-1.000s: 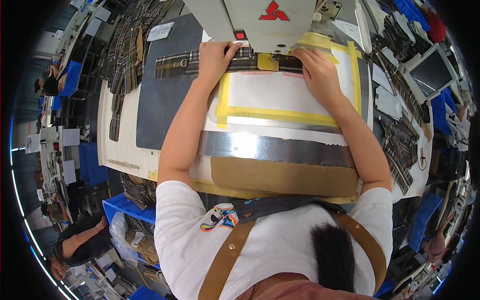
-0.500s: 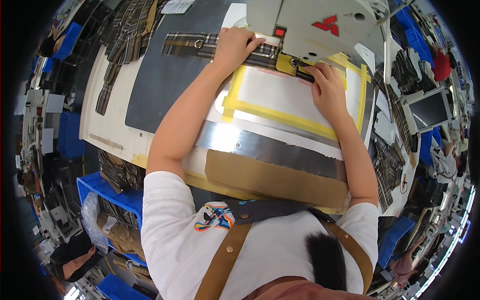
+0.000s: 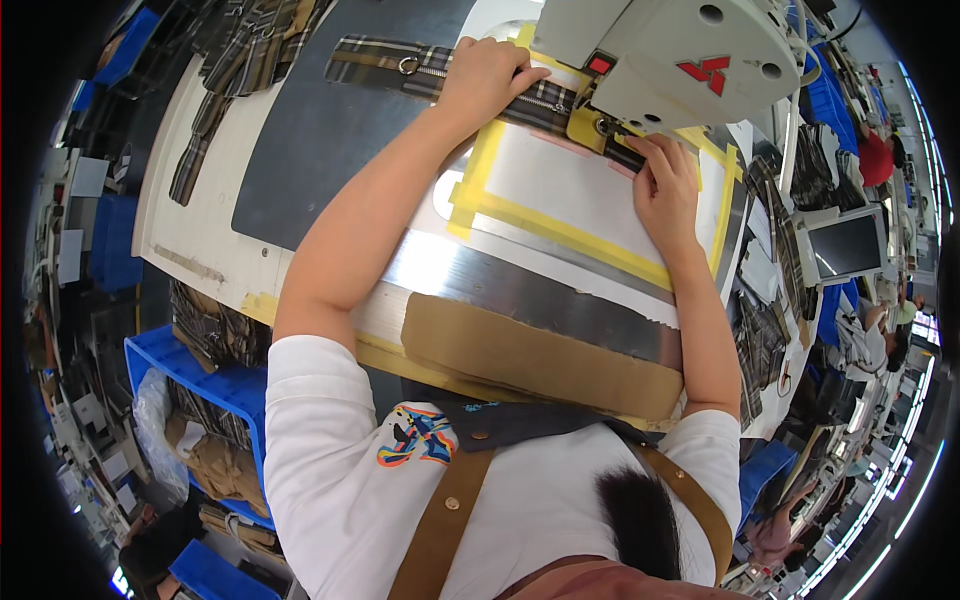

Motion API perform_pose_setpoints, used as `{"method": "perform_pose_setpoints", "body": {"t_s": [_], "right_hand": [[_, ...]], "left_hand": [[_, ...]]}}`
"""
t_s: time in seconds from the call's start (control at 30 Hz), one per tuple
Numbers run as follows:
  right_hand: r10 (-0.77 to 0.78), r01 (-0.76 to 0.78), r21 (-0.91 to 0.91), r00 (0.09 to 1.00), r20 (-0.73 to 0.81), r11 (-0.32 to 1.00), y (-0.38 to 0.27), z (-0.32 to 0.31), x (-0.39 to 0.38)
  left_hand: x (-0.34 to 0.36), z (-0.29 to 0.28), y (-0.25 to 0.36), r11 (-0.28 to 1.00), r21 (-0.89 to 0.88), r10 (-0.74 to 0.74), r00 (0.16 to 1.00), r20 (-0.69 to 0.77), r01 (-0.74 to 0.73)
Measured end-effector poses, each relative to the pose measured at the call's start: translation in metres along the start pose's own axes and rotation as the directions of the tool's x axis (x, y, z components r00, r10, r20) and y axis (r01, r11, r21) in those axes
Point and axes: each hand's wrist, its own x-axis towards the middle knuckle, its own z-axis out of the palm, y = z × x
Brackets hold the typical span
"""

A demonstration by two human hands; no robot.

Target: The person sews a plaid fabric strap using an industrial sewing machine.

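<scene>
A plaid fabric strip (image 3: 385, 66) in brown, black and white, with a zipper and a metal ring (image 3: 408, 66), lies across the sewing machine's bed. My left hand (image 3: 483, 84) presses down on it left of the needle area, fingers curled over it and thumb pointing right. Beyond a yellow plate (image 3: 586, 129) under the sewing machine head (image 3: 670, 50), my right hand (image 3: 664, 188) pinches the strip's dark right end near the presser foot. My fingers partly cover the strip at both places.
White sheeting (image 3: 560, 195) edged with yellow tape covers the bed below the strip. Brown card (image 3: 540, 355) lines the table's front edge. More plaid pieces (image 3: 250, 50) lie at the far left. A blue crate (image 3: 200, 375) stands at lower left, a dark screen (image 3: 846, 246) at right.
The whole view has shifted and tilted a little, placing the machine head farther right in the picture. Both hands keep their places on the strip, with slightly more of its dark end showing.
</scene>
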Motion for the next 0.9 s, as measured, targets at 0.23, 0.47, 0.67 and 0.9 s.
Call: {"method": "perform_pose_setpoints", "body": {"t_s": [0.23, 0.47, 0.67, 0.9], "right_hand": [[0.015, -0.013, 0.071, 0.999, -0.030, 0.997, 0.004, 0.001, -0.001], [-0.031, 0.001, -0.149, 0.979, -0.203, 0.989, 0.011, -0.003, 0.002], [-0.077, -0.004, -0.348, 0.973, -0.219, 0.938, 0.023, -0.008, 0.009], [0.048, -0.075, -0.095, 0.964, -0.261, 0.993, 0.023, 0.002, 0.012]], "left_hand": [[0.002, -0.002, 0.001, 0.999, -0.022, -0.044, 0.998, 0.035, 0.045], [-0.005, -0.011, 0.013, 0.991, 0.044, 0.126, 0.990, -0.067, -0.123], [-0.022, -0.007, 0.038, 0.968, -0.107, 0.232, 0.972, 0.027, -0.228], [-0.017, -0.010, 0.037, 0.961, -0.160, 0.237, 0.970, 0.061, -0.225]]}}
